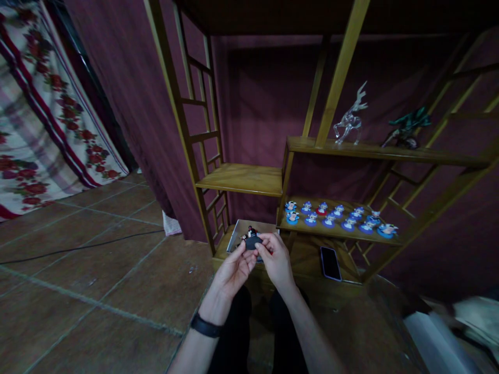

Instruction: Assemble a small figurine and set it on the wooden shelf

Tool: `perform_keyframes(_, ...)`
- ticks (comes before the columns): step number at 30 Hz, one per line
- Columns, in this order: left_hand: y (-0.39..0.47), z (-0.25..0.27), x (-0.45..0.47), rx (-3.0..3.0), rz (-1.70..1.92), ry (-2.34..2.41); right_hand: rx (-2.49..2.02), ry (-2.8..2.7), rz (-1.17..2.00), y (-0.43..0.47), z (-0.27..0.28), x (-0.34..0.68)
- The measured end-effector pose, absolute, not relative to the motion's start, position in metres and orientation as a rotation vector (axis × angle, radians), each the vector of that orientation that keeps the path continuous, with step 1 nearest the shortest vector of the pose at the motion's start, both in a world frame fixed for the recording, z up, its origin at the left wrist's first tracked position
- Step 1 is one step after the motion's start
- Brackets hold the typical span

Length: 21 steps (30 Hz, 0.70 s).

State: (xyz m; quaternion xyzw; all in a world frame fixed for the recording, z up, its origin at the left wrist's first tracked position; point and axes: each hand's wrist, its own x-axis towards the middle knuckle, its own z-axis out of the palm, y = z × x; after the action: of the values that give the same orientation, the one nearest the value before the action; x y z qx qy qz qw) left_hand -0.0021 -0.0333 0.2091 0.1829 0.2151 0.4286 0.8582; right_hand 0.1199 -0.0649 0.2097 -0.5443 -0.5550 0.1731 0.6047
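Between my two hands is a small figurine (253,242) with a dark, flat base turned toward me. My left hand (236,270) grips it from the left with thumb and fingers, palm partly upward. From the right, my right hand (276,259) pinches the base's edge. Just behind my hands lies a shallow white box (237,234) on the lowest shelf, with some small pieces in it partly hidden by my fingers. Several small figurines with purple and blue round bases (329,219) stand in rows on the shelf to the right.
A phone (330,263) lies on the low shelf at right. On the upper right shelf (374,150) stand a clear deer figure (350,122) and a dark green figure (409,127). A wooden upright (183,156) rises at left. A cable (86,246) crosses the tiled floor.
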Motion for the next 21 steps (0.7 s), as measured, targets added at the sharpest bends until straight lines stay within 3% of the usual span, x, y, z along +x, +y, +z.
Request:
perform_keyframes(13, -0.039, 0.214, 0.006, 0.543, 1.056, 0.547, -1.217, -1.273, 0.449, -0.068, 0.208, 0.129)
perform_keyframes(21, -0.044, 0.226, 0.013, 0.888, 1.311, 0.669, -1.009, -1.072, 0.886, -0.064, 0.205, 0.126)
